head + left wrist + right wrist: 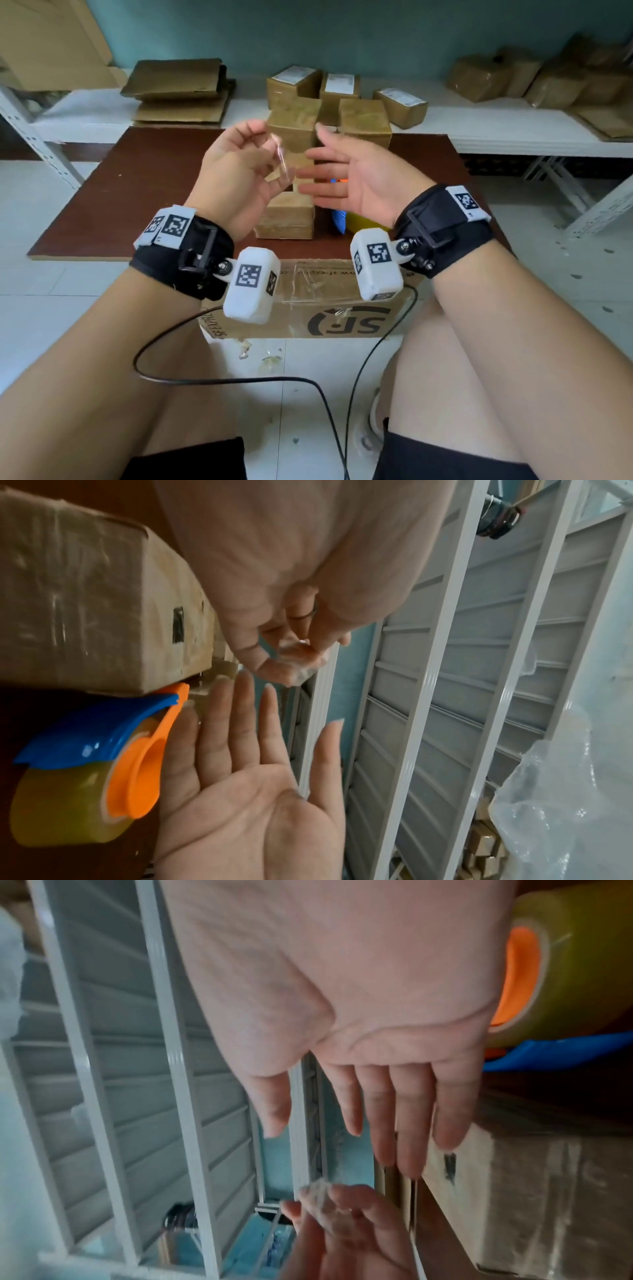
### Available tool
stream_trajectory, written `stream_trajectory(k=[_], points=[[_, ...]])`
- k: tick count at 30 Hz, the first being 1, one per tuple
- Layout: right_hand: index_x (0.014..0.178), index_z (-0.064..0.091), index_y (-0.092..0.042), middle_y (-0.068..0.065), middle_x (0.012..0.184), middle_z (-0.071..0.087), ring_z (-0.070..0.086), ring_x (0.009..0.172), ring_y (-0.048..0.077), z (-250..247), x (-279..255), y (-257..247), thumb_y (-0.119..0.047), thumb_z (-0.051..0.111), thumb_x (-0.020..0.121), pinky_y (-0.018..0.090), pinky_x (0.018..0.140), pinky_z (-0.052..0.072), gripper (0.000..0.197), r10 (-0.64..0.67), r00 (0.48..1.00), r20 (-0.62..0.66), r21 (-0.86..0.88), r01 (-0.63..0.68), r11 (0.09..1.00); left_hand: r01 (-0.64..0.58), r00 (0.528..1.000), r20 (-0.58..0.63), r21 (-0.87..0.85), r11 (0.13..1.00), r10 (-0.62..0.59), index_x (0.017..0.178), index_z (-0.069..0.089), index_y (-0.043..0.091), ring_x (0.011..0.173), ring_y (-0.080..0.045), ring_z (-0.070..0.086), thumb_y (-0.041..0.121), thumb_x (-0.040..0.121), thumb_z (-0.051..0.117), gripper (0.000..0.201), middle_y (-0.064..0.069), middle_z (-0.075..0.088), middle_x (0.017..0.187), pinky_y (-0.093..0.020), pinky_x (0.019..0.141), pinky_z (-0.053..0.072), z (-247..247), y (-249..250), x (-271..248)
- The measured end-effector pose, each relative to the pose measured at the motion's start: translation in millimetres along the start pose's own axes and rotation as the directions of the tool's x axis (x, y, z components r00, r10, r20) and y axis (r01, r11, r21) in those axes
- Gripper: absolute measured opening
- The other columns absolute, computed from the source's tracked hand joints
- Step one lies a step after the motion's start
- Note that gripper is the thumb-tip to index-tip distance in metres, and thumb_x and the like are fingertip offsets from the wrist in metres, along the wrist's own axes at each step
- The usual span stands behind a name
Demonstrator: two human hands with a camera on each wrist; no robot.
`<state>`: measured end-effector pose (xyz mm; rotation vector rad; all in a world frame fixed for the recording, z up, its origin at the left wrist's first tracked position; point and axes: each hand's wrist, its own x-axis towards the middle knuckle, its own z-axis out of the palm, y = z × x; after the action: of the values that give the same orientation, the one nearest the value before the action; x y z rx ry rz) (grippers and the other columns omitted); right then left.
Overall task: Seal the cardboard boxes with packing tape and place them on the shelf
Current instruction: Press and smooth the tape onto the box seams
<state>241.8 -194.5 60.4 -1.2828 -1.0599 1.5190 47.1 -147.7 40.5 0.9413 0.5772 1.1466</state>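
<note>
Pinching clear tape scrap (pixel 282 164) w/ left hand (pixel 236 171); right hand (pixel 356 174) fingers straight; "SF" box (pixel 342 318) below.

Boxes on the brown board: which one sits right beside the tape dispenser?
The nearest box, at the front of the board, with the blue-orange tape dispenser at its right. The others stand farther back.

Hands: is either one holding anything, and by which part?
Left hand pinches a crumpled scrap of clear tape in its fingers, seemingly near its top. Right hand is open, holding nothing.
</note>
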Motion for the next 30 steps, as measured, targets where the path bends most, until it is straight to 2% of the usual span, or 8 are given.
stream_trajectory(k=[4, 7, 10, 12, 17, 22, 25, 30], points=[[0.127, 0.072, -0.017, 0.008, 0.117, 0.079, 0.077, 0.11, 0.029, 26.9, -0.9, 1.2, -0.045, 0.071, 0.1, 0.035, 0.094, 0.059, 0.039, -0.002, 0.996, 0.086, -0.073, 0.008, 0.997, 0.037, 0.995, 0.091, 0.067, 0.997, -0.043, 0.095, 0.052, 0.016, 0.077, -0.016, 0.061, -0.014, 0.102, 0.045, 0.032, -0.005, 0.058, 0.089, -0.041, 0.083, 0.06, -12.4, 9.3, -2.3], [0.125, 0.075, -0.013, 0.007, 0.112, 0.08, 0.078, 0.106, 0.028, 34.3, 5.6, 4.0, -0.032, 0.077, 0.098, 0.033, 0.089, 0.058, 0.034, -0.048, 0.998, 0.029, -0.058, 0.049, 0.997, 0.017, 0.988, 0.15, 0.142, 0.99, -0.038, 0.094, 0.05, 0.017, 0.082, -0.019, 0.059, -0.011, 0.102, 0.045, 0.03, -0.006, 0.058, 0.091, -0.05, 0.095, 0.059, -19.1, 13.2, -0.6], [0.125, 0.073, -0.007, 0.009, 0.111, 0.081, 0.079, 0.105, 0.028, 34.5, 12.3, 6.6, -0.028, 0.082, 0.094, 0.035, 0.089, 0.057, 0.039, -0.091, 0.995, -0.039, -0.06, 0.088, 0.994, 0.025, 0.98, 0.189, 0.162, 0.986, -0.056, 0.09, 0.047, 0.018, 0.081, -0.02, 0.057, -0.009, 0.1, 0.045, 0.029, -0.005, 0.058, 0.091, -0.046, 0.094, 0.056, -21.4, 16.0, 3.6], [0.123, 0.073, -0.007, 0.008, 0.11, 0.081, 0.079, 0.104, 0.027, 33.8, 15.0, 6.3, -0.028, 0.083, 0.092, 0.034, 0.088, 0.057, 0.038, -0.102, 0.993, -0.054, -0.07, 0.098, 0.993, 0.017, 0.983, 0.178, 0.202, 0.979, -0.053, 0.09, 0.046, 0.019, 0.08, -0.02, 0.057, -0.009, 0.099, 0.047, 0.029, -0.004, 0.059, 0.091, -0.045, 0.093, 0.054, -22.1, 15.8, 6.6], [0.098, 0.071, -0.018, 0.005, 0.108, 0.081, 0.08, 0.101, 0.025, 34.0, 23.6, 5.1, -0.025, 0.085, 0.091, 0.035, 0.09, 0.055, 0.017, -0.139, 0.987, -0.078, -0.085, 0.133, 0.988, -0.035, 0.993, 0.115, 0.311, 0.95, -0.001, 0.086, 0.044, 0.019, 0.074, -0.016, 0.064, -0.012, 0.103, 0.047, 0.036, -0.005, 0.061, 0.09, -0.037, 0.084, 0.057, -27.7, 14.1, 9.8], [0.095, 0.072, -0.013, 0.007, 0.099, 0.081, 0.077, 0.082, 0.013, 33.3, 36.8, 3.8, -0.021, 0.083, 0.093, 0.022, 0.069, 0.051, 0.014, -0.228, 0.959, -0.166, -0.168, 0.2, 0.965, -0.103, 0.993, -0.013, 0.4, 0.911, 0.118, 0.089, 0.046, 0.02, 0.088, -0.021, 0.076, -0.003, 0.104, 0.058, 0.03, -0.01, 0.079, 0.099, -0.042, 0.09, 0.056, -34.5, 15.0, 18.3], [0.088, 0.072, -0.008, 0.009, 0.09, 0.079, 0.072, 0.069, 0.008, 28.0, 47.3, 4.2, -0.015, 0.083, 0.092, 0.014, 0.057, 0.048, 0.013, -0.287, 0.925, -0.249, -0.238, 0.229, 0.944, -0.125, 0.988, -0.03, 0.443, 0.888, 0.154, 0.089, 0.041, 0.02, 0.097, -0.028, 0.08, -0.001, 0.107, 0.054, 0.031, -0.016, 0.081, 0.103, -0.036, 0.081, 0.062, -33.7, 17.8, 23.5], [0.091, 0.075, -0.001, 0.01, 0.089, 0.078, 0.071, 0.064, 0.01, 22.6, 63.2, 6.2, -0.012, 0.083, 0.092, 0.011, 0.052, 0.048, 0.014, -0.298, 0.901, -0.315, -0.253, 0.223, 0.941, -0.115, 0.984, -0.064, 0.473, 0.874, 0.164, 0.093, 0.044, 0.018, 0.099, -0.034, 0.08, -0.001, 0.105, 0.058, 0.026, -0.017, 0.081, 0.101, -0.037, 0.078, 0.065, -33.1, 15.3, 37.7]])
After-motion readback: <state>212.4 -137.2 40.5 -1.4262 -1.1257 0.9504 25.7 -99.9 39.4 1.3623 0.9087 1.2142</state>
